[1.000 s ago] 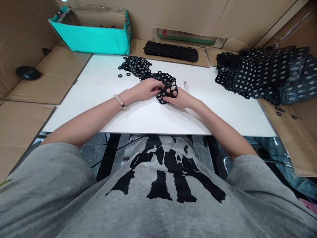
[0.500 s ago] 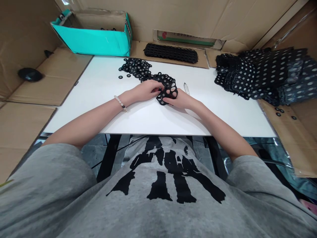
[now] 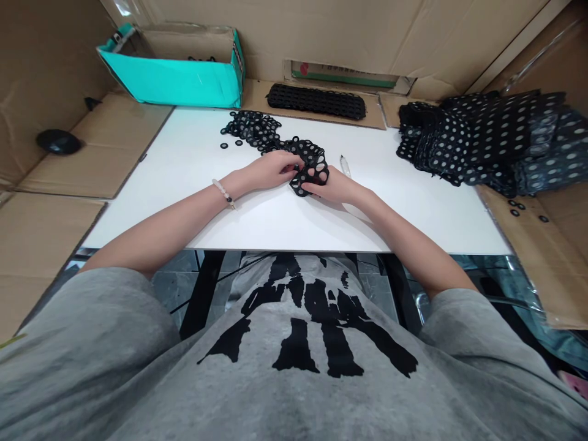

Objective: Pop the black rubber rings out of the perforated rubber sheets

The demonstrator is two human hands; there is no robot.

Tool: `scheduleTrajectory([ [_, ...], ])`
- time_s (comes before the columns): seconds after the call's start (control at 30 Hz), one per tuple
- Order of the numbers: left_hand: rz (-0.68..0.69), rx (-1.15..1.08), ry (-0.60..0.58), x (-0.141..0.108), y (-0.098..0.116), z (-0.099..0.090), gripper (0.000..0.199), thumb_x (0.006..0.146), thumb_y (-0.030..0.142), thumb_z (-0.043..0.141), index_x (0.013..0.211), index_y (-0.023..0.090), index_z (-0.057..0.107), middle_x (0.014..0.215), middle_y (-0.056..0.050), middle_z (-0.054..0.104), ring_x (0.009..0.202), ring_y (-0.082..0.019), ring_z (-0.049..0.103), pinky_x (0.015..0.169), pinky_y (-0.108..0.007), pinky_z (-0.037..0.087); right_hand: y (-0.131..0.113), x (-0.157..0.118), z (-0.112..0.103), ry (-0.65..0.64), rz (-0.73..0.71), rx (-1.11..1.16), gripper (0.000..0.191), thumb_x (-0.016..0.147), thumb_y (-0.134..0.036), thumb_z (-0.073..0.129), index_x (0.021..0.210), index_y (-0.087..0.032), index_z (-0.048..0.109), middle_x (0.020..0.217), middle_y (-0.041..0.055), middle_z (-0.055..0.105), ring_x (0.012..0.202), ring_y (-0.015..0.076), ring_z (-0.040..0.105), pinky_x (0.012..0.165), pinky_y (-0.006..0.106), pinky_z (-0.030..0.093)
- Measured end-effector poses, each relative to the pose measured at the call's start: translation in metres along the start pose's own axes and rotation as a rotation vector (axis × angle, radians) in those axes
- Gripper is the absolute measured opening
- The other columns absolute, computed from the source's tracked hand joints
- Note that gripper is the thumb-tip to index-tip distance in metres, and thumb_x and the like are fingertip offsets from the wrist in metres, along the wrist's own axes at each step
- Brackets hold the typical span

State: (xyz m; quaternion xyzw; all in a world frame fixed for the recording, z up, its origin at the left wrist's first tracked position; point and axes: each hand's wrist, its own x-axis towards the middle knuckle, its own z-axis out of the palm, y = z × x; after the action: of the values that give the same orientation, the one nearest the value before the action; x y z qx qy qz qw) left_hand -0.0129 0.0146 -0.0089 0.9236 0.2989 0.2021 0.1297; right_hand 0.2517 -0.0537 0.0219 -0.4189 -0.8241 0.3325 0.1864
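A black perforated sheet [image 3: 303,182] with round holes is between my hands over the white table [image 3: 294,226]. My right hand [image 3: 334,184] grips its right side, thumb in front and fingertips behind, showing through the holes. At the sheet's left edge, my left hand [image 3: 278,168] has its thumb and fingers pinched together; the fingers partly hide what they hold. A heap of small black rings [image 3: 252,127] lies just behind my left hand and reaches up to the sheet. A clear pen [image 3: 345,165] rests behind my right wrist.
At the back left stands a turquoise box [image 3: 184,81]. A black mesh bundle [image 3: 316,101] lies on cardboard at the back. Stacked black dotted sheets [image 3: 459,138] fill the right side, with several loose rings [image 3: 514,212] near them. A black oval object [image 3: 59,142] sits at the left.
The whole view has shifted very slightly. Both hands stay at the perforated sheet in nearly the same pose.
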Motion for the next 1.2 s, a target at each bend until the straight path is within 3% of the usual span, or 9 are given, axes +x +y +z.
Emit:
scheduleTrajectory([
  [0.4,-0.007,0.003,-0.009,0.0007,0.0025,-0.0009,0.038,0.107,0.020,0.062,0.134,0.022,0.089,0.118,-0.013,0.090,0.111,-0.030,0.083,0.105,-0.042,0.062,0.0019,-0.0001,0.0002,-0.008,-0.012,-0.004,0.031,0.111,-0.041,0.074,0.091,-0.028,0.054,0.077,-0.0017,0.060,0.080,0.0229,0.052,0.083,0.043,0.053],
  [0.73,-0.009,0.014,-0.018,0.0004,0.0033,-0.0019,0.039,0.107,0.020,0.061,0.134,0.021,0.089,0.114,-0.013,0.089,0.107,-0.029,0.081,0.101,-0.040,0.060,0.0029,0.0003,0.0016,0.003,-0.019,0.000,0.032,0.110,-0.040,0.075,0.089,-0.028,0.055,0.076,-0.0029,0.054,0.078,0.0214,0.047,0.083,0.042,0.051],
  [1.2,-0.032,-0.011,-0.024,0.0016,0.0029,-0.0009,0.042,0.105,0.023,0.063,0.137,0.022,0.090,0.109,-0.012,0.088,0.112,-0.033,0.081,0.108,-0.045,0.060,-0.0011,-0.0028,-0.0004,-0.010,0.054,-0.028,0.041,0.113,-0.039,0.078,0.087,-0.029,0.049,0.075,-0.0032,0.049,0.079,0.0222,0.045,0.085,0.043,0.050],
])
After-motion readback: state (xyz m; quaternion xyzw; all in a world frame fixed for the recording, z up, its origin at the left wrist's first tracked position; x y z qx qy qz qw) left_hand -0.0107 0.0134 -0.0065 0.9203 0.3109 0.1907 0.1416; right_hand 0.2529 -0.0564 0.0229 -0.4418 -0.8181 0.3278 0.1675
